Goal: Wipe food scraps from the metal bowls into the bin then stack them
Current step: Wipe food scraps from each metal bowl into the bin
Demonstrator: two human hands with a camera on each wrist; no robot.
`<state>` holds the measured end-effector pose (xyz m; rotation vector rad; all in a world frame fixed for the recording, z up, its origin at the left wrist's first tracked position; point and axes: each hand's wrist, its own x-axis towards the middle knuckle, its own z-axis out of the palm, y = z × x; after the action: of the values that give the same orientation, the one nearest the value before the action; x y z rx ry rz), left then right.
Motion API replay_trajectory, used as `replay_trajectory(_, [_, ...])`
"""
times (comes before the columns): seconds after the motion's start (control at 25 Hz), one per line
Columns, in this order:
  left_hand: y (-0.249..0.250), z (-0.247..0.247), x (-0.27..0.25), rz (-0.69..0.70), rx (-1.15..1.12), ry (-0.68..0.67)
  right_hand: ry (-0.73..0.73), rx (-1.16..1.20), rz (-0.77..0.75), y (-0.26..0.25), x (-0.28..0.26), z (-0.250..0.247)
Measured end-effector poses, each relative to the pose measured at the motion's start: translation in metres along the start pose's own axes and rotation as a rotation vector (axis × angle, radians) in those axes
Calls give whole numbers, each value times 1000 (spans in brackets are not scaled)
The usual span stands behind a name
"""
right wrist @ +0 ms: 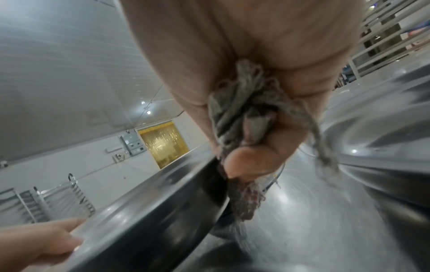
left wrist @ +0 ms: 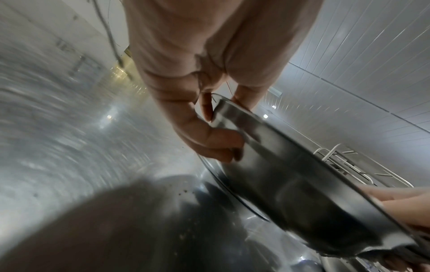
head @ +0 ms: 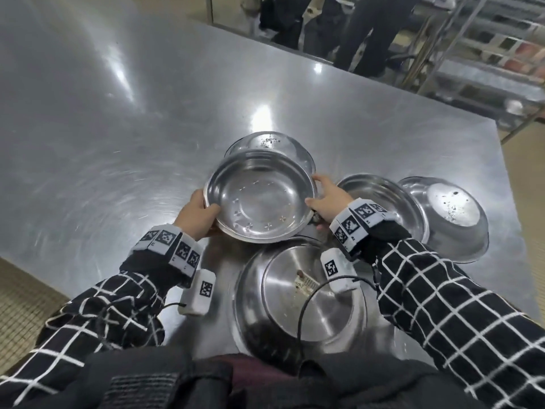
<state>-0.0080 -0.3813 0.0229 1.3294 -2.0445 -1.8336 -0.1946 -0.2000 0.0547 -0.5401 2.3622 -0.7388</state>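
Note:
Both hands hold one upright metal bowl (head: 261, 196) a little above the steel table (head: 118, 128); its inside looks clean. My left hand (head: 200, 215) grips the left rim, thumb inside, fingers under (left wrist: 209, 136). My right hand (head: 324, 199) is at the right rim and holds a bunched grey cloth (right wrist: 239, 117) in its palm, the thumb pressing cloth against the bowl's rim (right wrist: 151, 211). An upturned bowl (head: 298, 293) with scraps stuck to its base lies close to my body. No bin is in view.
Another upturned bowl (head: 269, 141) with specks sits just behind the held one. At the right stand an upright bowl (head: 380, 199) and a tilted upturned bowl (head: 451, 214). Metal racks (head: 486, 54) and standing people (head: 354, 31) are beyond the table's far edge.

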Motion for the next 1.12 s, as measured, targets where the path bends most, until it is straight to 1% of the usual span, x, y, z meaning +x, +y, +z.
replay_trajectory(0.08, [-4,-9,7,-16,27,6,-19,-31,-9,-8,13,4])
replay_trajectory(0.24, [-16,-20,19,-14,135,24,-36,-186,-76,-16,34,11])
replay_trajectory(0.36, [-25,-23,22,-28,194,38,-149,-174,-21,-21,42,21])
replay_trajectory(0.44, [-29,-22,21,-20,237,54,-185,-144,-2,-21,45,24])
replay_trajectory(0.48, [-31,-21,21,-20,274,59,-190,-153,-25,-21,45,25])
replay_trajectory(0.52, [-33,-21,21,-17,307,60,-190,-214,-43,-22,45,24])
replay_trajectory(0.56, [-36,-21,21,-8,328,57,-200,-255,-70,-21,45,23])
replay_trajectory(0.68, [-37,-25,22,66,360,63,-213,-296,-45,-22,43,16])
replay_trajectory(0.76, [-33,-30,24,88,396,100,-159,-335,-32,-22,43,10])
replay_trajectory(0.8, [-29,-33,26,80,434,120,-91,-331,-38,-19,46,5])
replay_trajectory(0.88, [-15,-42,35,82,500,136,26,-144,-11,-20,52,-6])
replay_trajectory(0.96, [4,-49,53,105,516,112,98,28,8,-23,69,-20])
replay_trajectory(1.04, [27,-53,77,124,549,53,159,10,14,-28,90,-32])
replay_trajectory(1.12, [48,-53,107,118,619,1,191,-34,61,-30,112,-37])
